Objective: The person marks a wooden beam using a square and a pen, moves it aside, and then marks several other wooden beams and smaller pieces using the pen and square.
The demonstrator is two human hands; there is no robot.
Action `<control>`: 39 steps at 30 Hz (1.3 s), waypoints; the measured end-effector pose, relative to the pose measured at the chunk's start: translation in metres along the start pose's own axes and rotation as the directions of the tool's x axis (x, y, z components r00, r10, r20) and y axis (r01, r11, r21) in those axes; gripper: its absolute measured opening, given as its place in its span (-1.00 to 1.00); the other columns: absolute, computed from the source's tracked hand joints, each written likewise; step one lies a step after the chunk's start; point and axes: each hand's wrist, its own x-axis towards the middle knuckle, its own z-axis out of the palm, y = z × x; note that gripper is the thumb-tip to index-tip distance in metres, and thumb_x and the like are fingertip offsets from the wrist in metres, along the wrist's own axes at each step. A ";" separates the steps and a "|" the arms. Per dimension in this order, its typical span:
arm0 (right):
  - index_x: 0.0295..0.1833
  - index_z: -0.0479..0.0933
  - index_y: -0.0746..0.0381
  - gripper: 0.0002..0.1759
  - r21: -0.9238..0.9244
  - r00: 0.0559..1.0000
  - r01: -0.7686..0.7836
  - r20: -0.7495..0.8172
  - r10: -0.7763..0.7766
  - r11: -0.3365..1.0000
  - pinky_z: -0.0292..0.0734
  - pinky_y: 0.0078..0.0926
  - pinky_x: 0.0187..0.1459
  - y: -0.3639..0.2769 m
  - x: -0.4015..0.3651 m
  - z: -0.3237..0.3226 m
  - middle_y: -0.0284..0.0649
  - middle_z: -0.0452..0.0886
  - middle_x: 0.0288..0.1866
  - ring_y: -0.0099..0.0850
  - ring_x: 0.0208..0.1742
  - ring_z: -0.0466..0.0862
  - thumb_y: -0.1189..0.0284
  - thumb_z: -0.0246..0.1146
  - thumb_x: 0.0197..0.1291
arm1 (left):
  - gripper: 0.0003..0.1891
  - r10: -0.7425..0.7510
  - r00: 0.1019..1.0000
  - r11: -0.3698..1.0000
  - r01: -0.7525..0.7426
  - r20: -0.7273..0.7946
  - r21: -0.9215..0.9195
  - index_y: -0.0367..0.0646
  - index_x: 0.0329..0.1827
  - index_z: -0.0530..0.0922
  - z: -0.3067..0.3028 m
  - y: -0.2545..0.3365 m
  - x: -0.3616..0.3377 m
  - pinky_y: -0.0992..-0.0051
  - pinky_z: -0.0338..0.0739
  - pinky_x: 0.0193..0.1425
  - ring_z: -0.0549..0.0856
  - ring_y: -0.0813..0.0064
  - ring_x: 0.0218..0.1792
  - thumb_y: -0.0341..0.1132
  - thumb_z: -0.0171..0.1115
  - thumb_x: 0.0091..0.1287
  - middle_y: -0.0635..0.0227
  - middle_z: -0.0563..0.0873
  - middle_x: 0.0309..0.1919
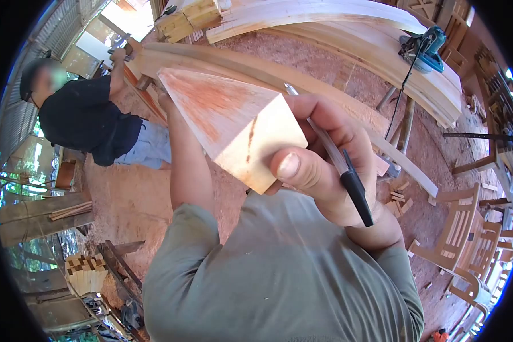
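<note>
A long squared wooden block [211,108] is held up close to the camera, its pale end face towards me. One long side is stained reddish, and a short dark pencil-like line runs across the end face. My right hand [330,154] grips the near end, with the thumb pressed on the end face. A pen [339,159] with a black cap is tucked between the same hand's fingers. My left hand [164,104] is at the block's far left edge, its fingers hidden behind the wood.
Another person [91,114] in a dark shirt stands at the left, one hand on a tool at a long timber. Curved planks [325,17] lie across the back, with a teal power tool [424,48] on them. Wooden chairs [461,239] stand at right; stacked wood pieces [85,271] sit lower left.
</note>
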 end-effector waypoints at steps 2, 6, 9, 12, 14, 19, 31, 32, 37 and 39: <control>0.25 0.44 0.39 -0.31 -0.004 1.000 0.002 -0.005 -0.002 1.000 0.70 -0.51 -0.21 -0.002 0.003 0.005 -0.14 0.71 -0.09 -0.45 -0.17 0.73 0.20 0.53 0.18 | -0.45 0.006 1.000 1.000 -0.007 0.009 0.014 -0.20 0.39 0.37 0.000 0.004 -0.001 0.17 0.48 0.43 0.56 0.21 0.31 0.05 -0.20 0.59 0.18 0.52 0.32; 0.23 0.45 0.39 -0.31 -0.035 1.000 -0.005 -0.018 0.004 0.999 0.69 -0.53 -0.22 -0.004 0.002 0.006 -0.14 0.71 -0.12 -0.46 -0.20 0.73 0.18 0.53 0.17 | -0.47 0.016 1.000 0.999 -0.016 0.022 0.035 -0.19 0.39 0.38 0.001 0.004 -0.003 0.18 0.47 0.43 0.56 0.21 0.31 0.03 -0.18 0.59 0.17 0.53 0.32; 0.22 0.46 0.38 -0.32 -0.025 1.000 0.007 -0.017 -0.008 1.000 0.68 -0.54 -0.24 -0.002 0.001 0.005 -0.13 0.71 -0.12 -0.46 -0.22 0.73 0.16 0.53 0.17 | -0.48 0.025 0.999 0.999 -0.026 0.028 0.045 -0.19 0.38 0.39 0.003 0.006 -0.004 0.18 0.47 0.44 0.56 0.21 0.31 0.01 -0.16 0.59 0.17 0.53 0.32; 0.22 0.45 0.38 -0.34 -0.003 0.999 -0.055 0.002 0.055 0.999 0.68 -0.52 -0.17 -0.007 -0.001 0.004 -0.14 0.71 -0.11 -0.45 -0.18 0.73 0.23 0.54 0.17 | -0.49 0.024 0.999 0.997 -0.028 0.048 0.072 -0.19 0.38 0.40 0.006 0.008 -0.009 0.18 0.46 0.44 0.55 0.21 0.31 0.00 -0.15 0.59 0.17 0.53 0.32; 0.25 0.42 0.40 -0.39 0.008 0.998 -0.036 0.042 0.036 0.999 0.65 -0.50 -0.05 0.000 -0.005 0.000 -0.11 0.71 -0.04 -0.44 -0.06 0.72 0.34 0.50 0.22 | -0.50 0.016 0.998 0.995 -0.023 0.066 0.101 -0.19 0.37 0.40 0.009 0.012 -0.013 0.18 0.46 0.44 0.55 0.21 0.31 -0.01 -0.14 0.59 0.17 0.54 0.31; 0.25 0.39 0.40 -0.45 0.120 0.993 -0.062 0.111 0.049 0.991 0.59 -0.55 0.00 0.023 -0.022 0.003 -0.13 0.71 -0.01 -0.51 -0.01 0.68 0.50 0.47 0.24 | -0.52 -0.035 0.990 0.972 0.002 0.139 0.234 -0.18 0.37 0.42 0.016 0.035 -0.022 0.19 0.45 0.44 0.55 0.21 0.32 -0.04 -0.12 0.59 0.16 0.54 0.31; 0.17 0.42 0.39 -0.49 0.093 0.997 0.039 0.069 -0.045 0.995 0.52 -0.55 -0.15 0.039 -0.029 -0.005 -0.20 0.66 -0.18 -0.58 -0.16 0.62 0.45 0.49 0.23 | -0.57 -0.113 0.966 0.860 -0.023 0.233 0.510 -0.18 0.35 0.45 0.035 0.065 -0.054 0.19 0.43 0.46 0.55 0.22 0.32 -0.10 -0.06 0.60 0.15 0.56 0.30; 0.17 0.43 0.39 -0.49 0.058 0.997 0.035 0.070 -0.039 0.998 0.53 -0.56 -0.13 0.040 -0.031 -0.009 -0.19 0.68 -0.17 -0.57 -0.15 0.63 0.45 0.49 0.23 | -0.57 -0.119 0.964 0.844 -0.027 0.236 0.536 -0.18 0.35 0.45 0.037 0.064 -0.055 0.19 0.43 0.46 0.55 0.22 0.32 -0.10 -0.05 0.60 0.15 0.56 0.30; 0.17 0.46 0.37 -0.58 0.008 0.991 -0.057 -0.121 0.058 0.998 0.65 -0.49 -0.16 0.034 -0.047 -0.046 -0.16 0.70 -0.17 -0.48 -0.18 0.72 0.39 0.39 0.32 | -0.61 0.252 0.554 0.275 -0.827 0.794 0.490 -0.30 0.13 0.57 -0.032 0.026 -0.036 0.08 0.44 0.42 0.60 -0.01 0.28 -0.50 0.39 0.24 0.01 0.67 0.16; 0.15 0.47 0.38 -0.60 0.001 0.960 0.148 -0.242 -0.143 0.989 0.68 -0.46 -0.34 0.056 -0.049 -0.079 -0.17 0.69 -0.22 -0.41 -0.32 0.72 0.32 0.30 0.40 | -0.63 0.248 0.565 0.316 -0.815 0.787 0.485 -0.29 0.04 0.62 -0.006 0.011 -0.039 0.17 0.53 0.33 0.69 0.08 0.16 -0.58 0.37 0.12 0.03 0.71 0.08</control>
